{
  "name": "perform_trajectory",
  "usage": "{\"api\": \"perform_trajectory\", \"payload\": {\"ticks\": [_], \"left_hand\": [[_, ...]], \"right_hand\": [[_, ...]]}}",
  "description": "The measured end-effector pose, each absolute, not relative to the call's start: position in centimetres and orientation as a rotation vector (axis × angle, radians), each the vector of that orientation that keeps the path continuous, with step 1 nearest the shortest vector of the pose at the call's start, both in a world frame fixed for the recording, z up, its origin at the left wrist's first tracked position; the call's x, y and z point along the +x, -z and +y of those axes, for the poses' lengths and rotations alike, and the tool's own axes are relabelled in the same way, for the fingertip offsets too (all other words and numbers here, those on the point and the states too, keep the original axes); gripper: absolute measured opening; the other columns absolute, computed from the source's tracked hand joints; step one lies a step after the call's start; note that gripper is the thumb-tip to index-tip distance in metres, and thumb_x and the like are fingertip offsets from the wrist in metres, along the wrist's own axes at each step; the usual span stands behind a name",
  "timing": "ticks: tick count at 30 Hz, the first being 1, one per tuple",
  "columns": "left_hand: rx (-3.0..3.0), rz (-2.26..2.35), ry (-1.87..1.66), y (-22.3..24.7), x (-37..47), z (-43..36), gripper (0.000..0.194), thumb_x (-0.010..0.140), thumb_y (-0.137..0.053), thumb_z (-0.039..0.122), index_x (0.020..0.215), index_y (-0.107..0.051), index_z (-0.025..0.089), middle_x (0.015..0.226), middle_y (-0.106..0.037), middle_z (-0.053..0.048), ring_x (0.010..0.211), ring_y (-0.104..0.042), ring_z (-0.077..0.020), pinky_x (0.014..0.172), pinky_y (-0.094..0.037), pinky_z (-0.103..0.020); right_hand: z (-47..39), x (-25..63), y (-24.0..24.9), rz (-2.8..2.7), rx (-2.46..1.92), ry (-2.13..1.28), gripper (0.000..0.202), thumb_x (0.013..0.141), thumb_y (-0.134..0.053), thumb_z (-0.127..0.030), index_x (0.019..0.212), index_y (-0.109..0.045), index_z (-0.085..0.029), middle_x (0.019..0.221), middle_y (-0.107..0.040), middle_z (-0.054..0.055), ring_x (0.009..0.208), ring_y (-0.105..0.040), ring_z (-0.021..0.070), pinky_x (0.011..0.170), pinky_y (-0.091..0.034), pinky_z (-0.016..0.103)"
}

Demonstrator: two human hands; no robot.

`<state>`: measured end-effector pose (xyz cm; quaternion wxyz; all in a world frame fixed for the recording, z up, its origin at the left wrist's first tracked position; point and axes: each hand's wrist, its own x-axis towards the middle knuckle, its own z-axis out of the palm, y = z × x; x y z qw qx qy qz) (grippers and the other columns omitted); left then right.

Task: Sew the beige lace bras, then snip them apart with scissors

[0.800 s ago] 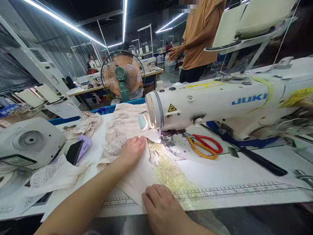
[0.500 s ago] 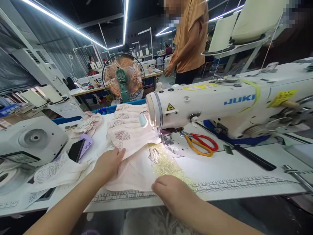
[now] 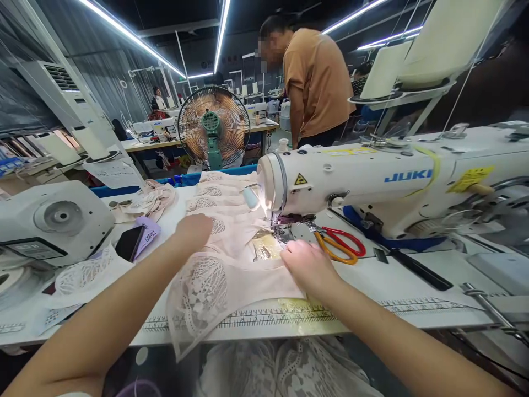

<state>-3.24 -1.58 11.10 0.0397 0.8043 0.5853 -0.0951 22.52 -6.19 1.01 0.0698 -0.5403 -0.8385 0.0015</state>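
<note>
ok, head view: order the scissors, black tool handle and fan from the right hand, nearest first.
1. Scissors: close by, right of the right hand.
2. Black tool handle: farther right.
3. Fan: front-left, in the background.

– Seeing what, at the far side?
– A green-hubbed fan (image 3: 211,122), standing upright; to its right, a person (image 3: 316,91) in brown shirt (image 3: 326,69), bent forward.
– And at the left?
– A flat black device (image 3: 129,243), lying beside a purple packet (image 3: 149,228).
</note>
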Motion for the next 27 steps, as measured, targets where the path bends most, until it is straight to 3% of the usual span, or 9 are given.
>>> {"api": "perform_trajectory", "payload": {"ticks": [3,7,10,13,17,22,27], "left_hand": [[2.476,1.75,0.162,-9.0,0.4,-1.1,0.017,0.081,-0.053,0.026,0.092,-0.062,0.018,0.094,-0.063,-0.009,0.087,-0.061,-0.0217,0.074,-0.046,-0.029],[2.483,1.659,-0.008,-5.3,5.2,0.8,0.023,0.084,-0.052,0.033,0.102,-0.059,0.02,0.108,-0.061,-0.007,0.092,-0.061,-0.0205,0.078,-0.046,-0.026],[2.448,1.7,-0.096,-2.9,7.0,3.0,0.03,0.089,-0.042,0.04,0.097,-0.061,0.017,0.105,-0.062,-0.01,0.09,-0.062,-0.022,0.076,-0.047,-0.028],[2.4,1.784,-0.142,-2.0,7.2,4.9,0.033,0.091,-0.037,0.037,0.097,-0.061,0.015,0.096,-0.065,-0.012,0.087,-0.063,-0.0242,0.072,-0.048,-0.03],[2.438,1.784,-0.174,-2.9,6.1,4.9,0.031,0.088,-0.04,0.028,0.112,-0.055,0.013,0.099,-0.065,-0.014,0.09,-0.063,-0.026,0.073,-0.049,-0.033],[2.681,1.3,-0.126,-2.7,3.9,0.6,0.025,0.089,-0.044,0.028,0.105,-0.061,0.021,0.114,-0.063,-0.005,0.106,-0.058,-0.0183,0.092,-0.045,-0.026],[2.878,0.961,-0.202,-0.4,3.1,-1.5,0.04,0.092,-0.04,0.032,0.123,-0.052,0.01,0.133,-0.05,-0.013,0.122,-0.047,-0.0213,0.105,-0.036,-0.034]], "right_hand": [[-6.6,20.8,-0.7,-2.406,-1.74,0.2,0.014,0.08,-0.047,-0.004,0.076,-0.057,-0.014,0.081,-0.058,0.013,0.079,-0.053,0.0238,0.064,-0.034,0.031],[-8.1,19.5,1.2,-2.424,-1.746,0.279,0.013,0.085,-0.05,-0.019,0.083,-0.061,-0.013,0.078,-0.06,0.012,0.074,-0.056,0.0237,0.062,-0.04,0.032],[-9.1,18.5,3.2,-2.472,-1.676,0.31,0.024,0.087,-0.048,-0.023,0.104,-0.061,-0.011,0.104,-0.062,0.017,0.098,-0.056,0.0272,0.078,-0.045,0.035],[-9.2,17.9,3.6,-2.531,-1.549,0.259,0.036,0.088,-0.045,-0.02,0.121,-0.055,-0.01,0.129,-0.052,0.016,0.119,-0.045,0.029,0.096,-0.039,0.041],[-7.8,18.7,1.6,-2.645,-1.359,0.014,0.042,0.088,-0.046,-0.027,0.125,-0.053,-0.009,0.136,-0.046,0.014,0.126,-0.039,0.0296,0.102,-0.036,0.043],[-6.4,20.1,0.3,-2.679,-1.174,-0.161,0.039,0.084,-0.053,-0.028,0.118,-0.056,-0.01,0.13,-0.051,0.016,0.125,-0.04,0.0298,0.103,-0.036,0.047],[-7.1,20.9,1.0,-2.61,-1.081,-0.127,0.036,0.082,-0.052,-0.021,0.116,-0.056,-0.01,0.128,-0.052,0.016,0.125,-0.041,0.0274,0.104,-0.036,0.046]]}}
